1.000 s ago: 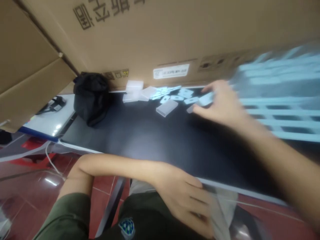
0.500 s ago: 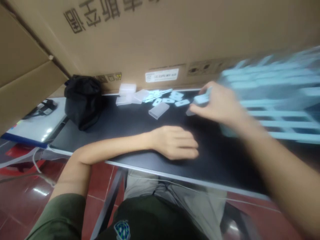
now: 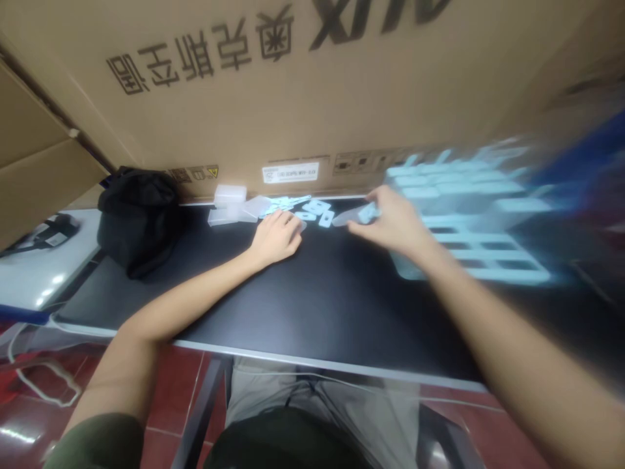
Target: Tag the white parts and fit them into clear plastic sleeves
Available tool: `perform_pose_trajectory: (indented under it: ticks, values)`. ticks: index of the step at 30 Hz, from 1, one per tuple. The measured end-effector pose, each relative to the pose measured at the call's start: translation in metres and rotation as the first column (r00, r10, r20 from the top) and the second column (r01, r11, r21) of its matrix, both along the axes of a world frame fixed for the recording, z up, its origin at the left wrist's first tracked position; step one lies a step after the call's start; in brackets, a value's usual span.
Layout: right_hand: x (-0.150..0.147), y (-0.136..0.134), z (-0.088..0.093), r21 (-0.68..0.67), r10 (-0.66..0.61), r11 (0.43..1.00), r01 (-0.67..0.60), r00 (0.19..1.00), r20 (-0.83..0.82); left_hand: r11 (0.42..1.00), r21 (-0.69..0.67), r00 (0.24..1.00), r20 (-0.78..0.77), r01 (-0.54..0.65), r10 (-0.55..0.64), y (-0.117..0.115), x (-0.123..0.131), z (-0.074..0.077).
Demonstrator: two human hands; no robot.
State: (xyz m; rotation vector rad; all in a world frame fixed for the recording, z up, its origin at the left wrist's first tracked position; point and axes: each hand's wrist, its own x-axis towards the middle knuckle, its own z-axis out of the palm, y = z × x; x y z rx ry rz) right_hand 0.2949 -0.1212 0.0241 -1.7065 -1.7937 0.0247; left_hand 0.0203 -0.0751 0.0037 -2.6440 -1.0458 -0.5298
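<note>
My left hand (image 3: pixel 277 238) is closed over a small translucent plastic box, mostly hidden; only a sliver shows beyond the fingertips. Pinched between my right thumb and fingers is another translucent box (image 3: pixel 346 217) with a light blue piece (image 3: pixel 368 212) at its end. That right hand (image 3: pixel 398 223) is just above the table, blurred a little. Loose flat light blue pieces with slots (image 3: pixel 317 207) lie between the two hands. Several more translucent boxes (image 3: pixel 230 195) are piled left of the light blue pieces.
A light blue rack (image 3: pixel 502 254) with boxes and tabbed light blue tops stands at right. A black cloth bag (image 3: pixel 139 221) sits on the black table (image 3: pixel 312 312) at left. Behind rises a large cardboard carton (image 3: pixel 293 111); a white board-like surface (image 3: pixel 43 260) lies far left.
My left hand has gone from resting as a fist near the table's front to a translucent box further back. My right hand still holds its box and blue piece. The camera view has shifted.
</note>
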Motion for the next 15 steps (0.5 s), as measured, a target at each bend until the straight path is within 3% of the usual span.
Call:
perform_pose_trajectory:
  ticks: [5,8,11,15]
  values:
    - [-0.002,-0.009,0.017,0.011,0.026,1.000,-0.026,0.999,-0.040,0.998,-0.014,0.998,0.028,-0.059,0.059,0.000,0.000,0.000]
    - [0.002,-0.014,0.031,0.041,0.017,0.999,-0.019,0.999,0.046,1.000,-0.007,0.999,0.033,-0.027,0.027,-0.002,0.001,0.001]
    - [0.024,-0.021,0.048,0.068,-0.102,0.993,0.092,0.981,0.164,1.000,-0.010,1.000,0.004,-0.004,0.004,-0.003,0.002,0.000]
    - [0.072,-0.031,0.063,-0.056,-0.269,0.952,0.302,0.908,0.321,0.999,-0.040,0.999,-0.020,-0.029,0.028,-0.003,0.003,-0.001]
